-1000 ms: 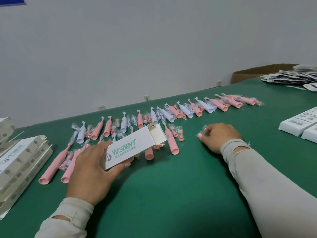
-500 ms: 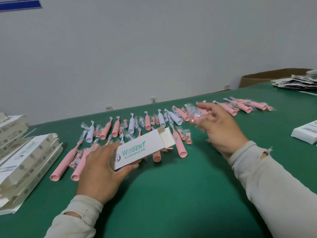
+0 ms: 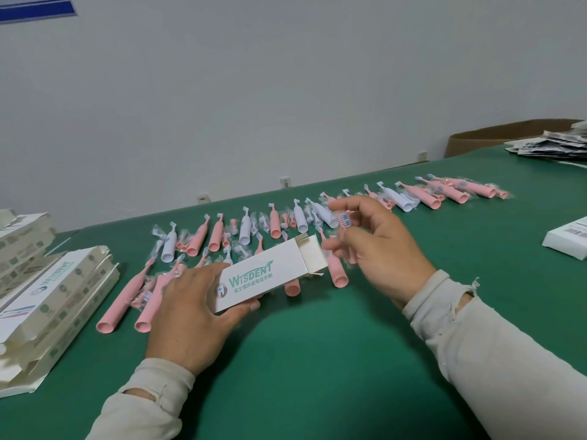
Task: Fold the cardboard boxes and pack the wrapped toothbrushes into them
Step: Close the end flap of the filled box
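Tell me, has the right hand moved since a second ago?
Yes. The right hand left the green table, where it rested apart from the box, and rose toward the box's open end, now pinching a wrapped brush head.

table (image 3: 317, 360): i see plain dark green.
box (image 3: 270, 274): white, teal lettering.
toothbrushes (image 3: 330, 214): pink mostly, some white, towards 12 o'clock.
flat boxes (image 3: 57, 300): white, grey print, at 9 o'clock.
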